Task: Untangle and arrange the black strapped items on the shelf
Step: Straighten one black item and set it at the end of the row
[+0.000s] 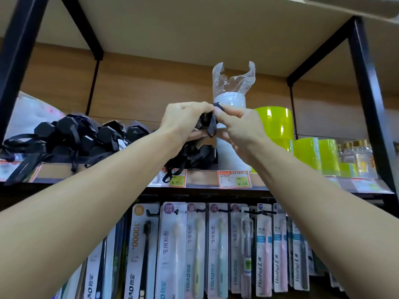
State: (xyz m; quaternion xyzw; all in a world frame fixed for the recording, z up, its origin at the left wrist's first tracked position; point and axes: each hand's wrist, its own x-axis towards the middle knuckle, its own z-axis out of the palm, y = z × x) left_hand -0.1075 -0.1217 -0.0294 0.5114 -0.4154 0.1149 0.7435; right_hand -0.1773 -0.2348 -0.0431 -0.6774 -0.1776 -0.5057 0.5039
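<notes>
Both hands are raised in front of the shelf [203,184], working one black strapped item [206,123] held above it. My left hand [183,121] grips the item's dark body, and my right hand [239,128] pinches its black strap between thumb and fingers. A heap of several more black strapped items [71,139] lies on the shelf at the left, with loose straps hanging over the front edge. Another black strapped item [194,155] sits on the shelf just below my hands, its strap dangling over a price tag.
A tall white stack in clear plastic wrap [232,100] stands right behind my hands. Lime-green cups [274,124] fill the shelf at the right. Black frame posts [367,89] border the bay. Packaged toothbrushes [194,251] hang below the shelf.
</notes>
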